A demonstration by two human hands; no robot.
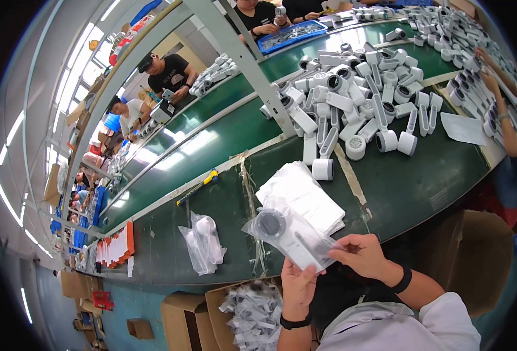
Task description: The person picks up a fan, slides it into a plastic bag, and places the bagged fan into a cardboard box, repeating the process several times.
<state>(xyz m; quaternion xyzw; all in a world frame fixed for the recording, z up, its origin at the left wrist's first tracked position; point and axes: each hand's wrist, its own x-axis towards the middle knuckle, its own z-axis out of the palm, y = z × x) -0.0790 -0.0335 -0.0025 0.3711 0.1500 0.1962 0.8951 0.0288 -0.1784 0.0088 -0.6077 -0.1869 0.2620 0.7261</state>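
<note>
A white handheld fan with a round grey head (271,223) lies inside a clear plastic bag (303,245), which I hold above the front edge of the green table. My left hand (298,286) grips the bag's lower end from below, fingers closed on it. At the bag's right corner, my right hand (360,256) pinches the plastic between thumb and fingers. Just behind the bag sits a stack of flat white plastic bags (305,196). Another bagged fan (204,243) lies on the table to the left.
Loose white fans (352,88) form a large heap at the back. A yellow-black tool (197,187) lies by a ledge. An open carton of bagged pieces (251,310) stands below the edge; another carton (474,251) is at right. Co-workers sit across the line; a co-worker's arm (507,123) reaches in at right.
</note>
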